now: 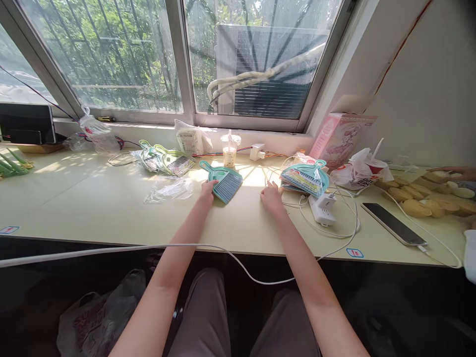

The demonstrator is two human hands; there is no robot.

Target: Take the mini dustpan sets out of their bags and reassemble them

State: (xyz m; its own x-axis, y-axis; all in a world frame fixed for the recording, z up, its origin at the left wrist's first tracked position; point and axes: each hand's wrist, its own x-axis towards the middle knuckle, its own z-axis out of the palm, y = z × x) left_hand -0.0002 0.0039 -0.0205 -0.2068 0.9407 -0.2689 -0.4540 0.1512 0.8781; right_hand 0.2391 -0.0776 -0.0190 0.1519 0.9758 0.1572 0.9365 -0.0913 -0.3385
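A small teal dustpan (216,173) with a striped brush (227,186) set in it lies tilted on the table. My left hand (208,192) is closed on its near left edge, thumb on top. My right hand (272,197) rests on the table further right with its fingers curled; whether anything small is in them is hidden. Just beyond it sits a stack of dustpan sets in clear wrapping (305,177). More wrapped dustpan sets (165,158), with green rims, lie at the back left. Crumpled clear plastic wrapping (169,190) lies left of my left hand.
A drink cup (229,151) stands behind the dustpan. At right are a white power strip (322,210), looping cables, a phone (394,224), a pink box (340,139) and yellowish bundles (416,196) near another person's hand (455,172). A white cable (238,260) crosses above my forearms.
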